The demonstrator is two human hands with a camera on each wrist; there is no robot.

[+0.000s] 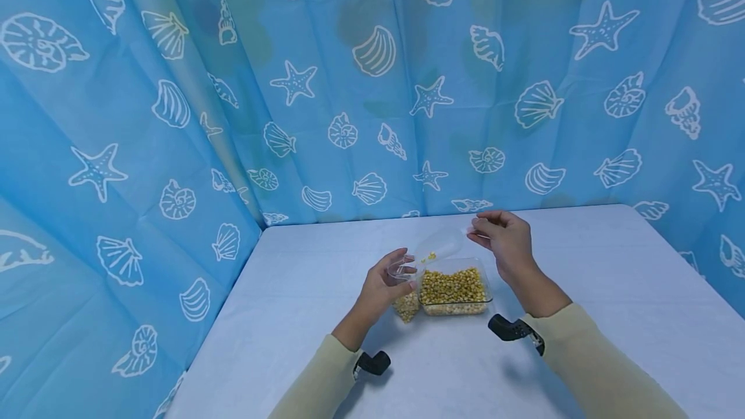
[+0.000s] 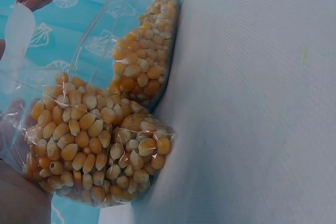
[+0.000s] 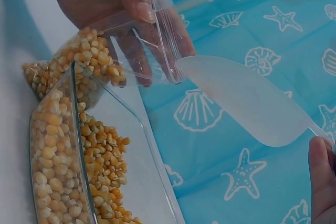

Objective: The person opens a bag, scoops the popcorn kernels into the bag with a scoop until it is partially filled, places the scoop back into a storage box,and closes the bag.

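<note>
My left hand [image 1: 377, 288] holds a clear zip-lock bag [image 2: 94, 140] near its mouth, thumb in front and fingers behind the plastic. Corn kernels fill the bag's lower part, and its mouth is parted. In my right hand [image 1: 511, 244] is the thin handle of a translucent white scoop [image 3: 241, 98]. The scoop's tip reaches the bag's mouth. A few kernels [image 1: 429, 256] show near that tip in the head view. Just right of the bag stands a glass container [image 1: 456, 303] holding many corn kernels [image 3: 105, 166].
A white cloth covers the table [image 1: 326, 257]. Blue curtains [image 1: 372, 96] printed with shells and starfish hang behind it and on its left side. Black wrist cameras [image 1: 372, 363] are strapped to both forearms.
</note>
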